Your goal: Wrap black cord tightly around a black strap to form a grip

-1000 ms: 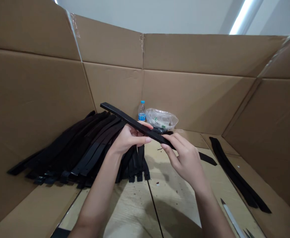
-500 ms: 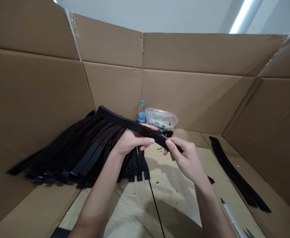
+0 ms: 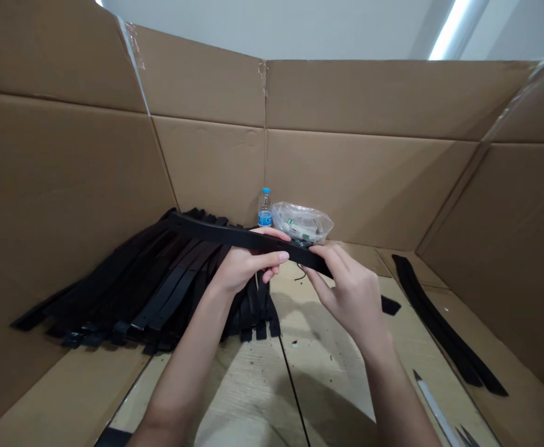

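Note:
Both my hands hold one long black strap (image 3: 216, 231) in the air above the table. My left hand (image 3: 244, 264) pinches it near the middle, thumb below and fingers over the top. My right hand (image 3: 349, 292) grips it a little further right, fingers curled round it. The strap's far end points left over a fanned pile of black straps (image 3: 141, 282) lying against the left cardboard wall. Its other end (image 3: 390, 305) sticks out behind my right hand.
Cardboard walls (image 3: 356, 180) enclose the wooden table (image 3: 318, 366) on three sides. A small water bottle (image 3: 265, 210) and a clear plastic bag (image 3: 303, 222) stand at the back. More black straps (image 3: 444, 326) lie at the right. A white-handled tool (image 3: 435, 410) lies near the front right.
The held strap's far end has dropped from pointing up-left to lying nearly level over the pile. My right hand has slid up the strap towards my left hand.

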Demonstrator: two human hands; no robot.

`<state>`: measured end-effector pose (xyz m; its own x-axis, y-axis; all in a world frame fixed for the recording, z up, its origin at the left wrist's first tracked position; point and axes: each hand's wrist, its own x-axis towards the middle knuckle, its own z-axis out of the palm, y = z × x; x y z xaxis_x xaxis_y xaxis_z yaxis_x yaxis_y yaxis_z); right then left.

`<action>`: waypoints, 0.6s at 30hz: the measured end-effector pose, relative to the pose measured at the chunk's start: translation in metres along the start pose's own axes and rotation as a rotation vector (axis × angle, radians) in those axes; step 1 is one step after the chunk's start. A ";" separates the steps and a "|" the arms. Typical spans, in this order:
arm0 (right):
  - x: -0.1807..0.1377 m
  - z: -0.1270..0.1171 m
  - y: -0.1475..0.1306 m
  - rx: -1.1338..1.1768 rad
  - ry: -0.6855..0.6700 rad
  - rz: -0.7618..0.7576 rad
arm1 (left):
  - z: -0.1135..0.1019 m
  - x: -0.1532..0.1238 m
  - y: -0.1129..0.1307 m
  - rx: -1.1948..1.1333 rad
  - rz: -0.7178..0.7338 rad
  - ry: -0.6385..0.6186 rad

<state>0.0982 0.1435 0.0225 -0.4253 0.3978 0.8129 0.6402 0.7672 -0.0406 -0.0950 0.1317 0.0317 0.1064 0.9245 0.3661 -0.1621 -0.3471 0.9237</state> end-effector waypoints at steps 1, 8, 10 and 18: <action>0.000 0.000 0.001 -0.045 0.019 -0.041 | 0.000 -0.001 0.001 -0.004 0.000 -0.015; 0.003 -0.004 0.004 -0.147 0.031 -0.176 | -0.003 -0.004 0.003 0.005 0.066 -0.154; 0.003 -0.006 0.004 -0.154 0.012 -0.192 | -0.004 -0.004 0.003 0.030 0.080 -0.161; -0.001 -0.022 0.007 -0.206 -0.027 -0.234 | -0.002 -0.003 0.006 0.088 -0.064 -0.210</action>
<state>0.1172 0.1372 0.0341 -0.5916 0.2377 0.7704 0.6380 0.7223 0.2670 -0.0979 0.1274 0.0358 0.3173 0.8950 0.3136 -0.0634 -0.3099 0.9487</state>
